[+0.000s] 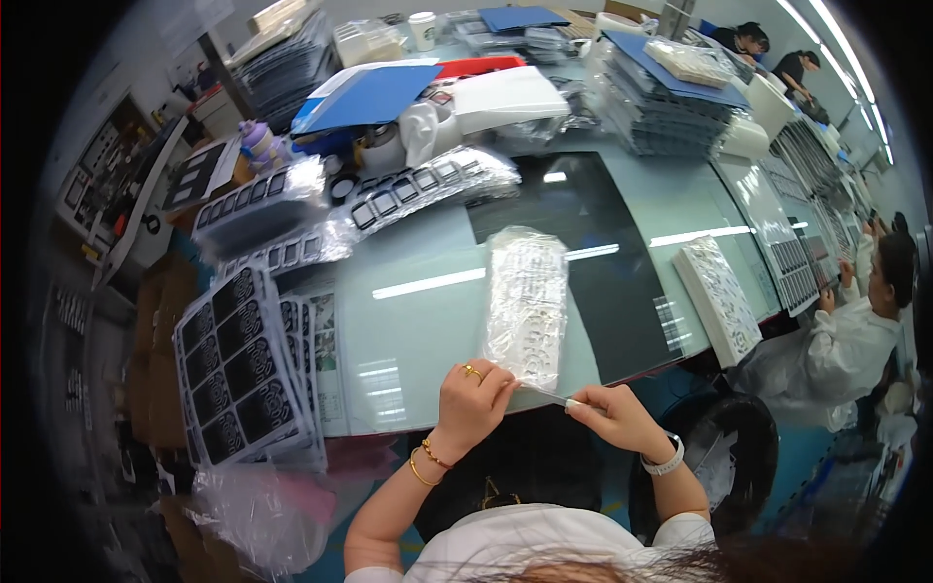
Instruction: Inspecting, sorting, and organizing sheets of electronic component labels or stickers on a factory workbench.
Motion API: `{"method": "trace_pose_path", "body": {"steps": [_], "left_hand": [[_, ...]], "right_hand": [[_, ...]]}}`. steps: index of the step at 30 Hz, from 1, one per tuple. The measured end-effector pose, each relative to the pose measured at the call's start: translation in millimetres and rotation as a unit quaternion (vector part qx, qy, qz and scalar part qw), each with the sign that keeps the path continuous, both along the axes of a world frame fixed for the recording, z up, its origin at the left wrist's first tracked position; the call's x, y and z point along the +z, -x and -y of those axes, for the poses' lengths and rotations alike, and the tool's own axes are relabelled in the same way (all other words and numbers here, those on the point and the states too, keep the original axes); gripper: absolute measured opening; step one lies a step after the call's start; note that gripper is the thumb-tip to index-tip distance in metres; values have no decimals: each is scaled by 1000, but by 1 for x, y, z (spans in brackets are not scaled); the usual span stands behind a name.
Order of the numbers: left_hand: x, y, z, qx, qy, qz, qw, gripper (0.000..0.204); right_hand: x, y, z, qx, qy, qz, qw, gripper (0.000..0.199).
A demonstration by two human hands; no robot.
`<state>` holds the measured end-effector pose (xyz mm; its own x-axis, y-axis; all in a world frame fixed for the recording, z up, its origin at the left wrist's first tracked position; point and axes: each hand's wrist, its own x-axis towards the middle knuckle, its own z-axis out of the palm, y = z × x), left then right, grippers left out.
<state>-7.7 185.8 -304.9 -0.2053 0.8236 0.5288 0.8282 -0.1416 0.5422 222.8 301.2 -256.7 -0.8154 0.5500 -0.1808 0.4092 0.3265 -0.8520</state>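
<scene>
When looking down from the head view, can see a clear-wrapped pale packet [527, 301] flat on the glass-topped table [418, 335], set lengthwise away from the body and just beyond both hands. Can find the left hand [471, 403] right at the packet's near end, toward its left corner, bent at the fingers and pinching one end of a thin pale strip [542, 393] between thumb and fingertips. Cannot tell whether also touching the packet there. Can find the right hand [617, 418] nearer the body than the packet and off to its right, apart from it, pinching the strip's other end between thumb and forefinger. Cannot tell whether part of the packet's wrapping or a separate piece. Can see a black mat [622, 291] at the packet's far end and along its right side, then a second packet [721, 301] farther right. Well left of the packet, can see black-patterned sheets [228, 369]; beyond it and leftward, wrapped black frames [418, 194] and, farther off, a blue folder [364, 102]. Rightward and nearer than the packet, can make out a dark bin [768, 428]; far right, a co-worker [826, 345] in white.
</scene>
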Motion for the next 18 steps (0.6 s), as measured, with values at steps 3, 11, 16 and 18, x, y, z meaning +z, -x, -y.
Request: {"method": "trace_pose_path", "body": {"steps": [3, 11, 16, 18], "left_hand": [[7, -15, -14, -10, -12, 2, 1000, 13], [13, -38, -30, -59, -23, -58, 996, 12], [-3, -59, -22, -161, 16, -102, 981, 15], [-3, -59, -21, -109, -21, -45, 993, 16]], "right_hand": [[-7, -13, 3, -40, -49, -10, 998, 21], [-24, -10, 20, -208, -89, -125, 966, 16], [-13, 0, -9, -323, -163, -173, 916, 16], [-1, -9, -19, -322, -144, -153, 923, 15]]}}
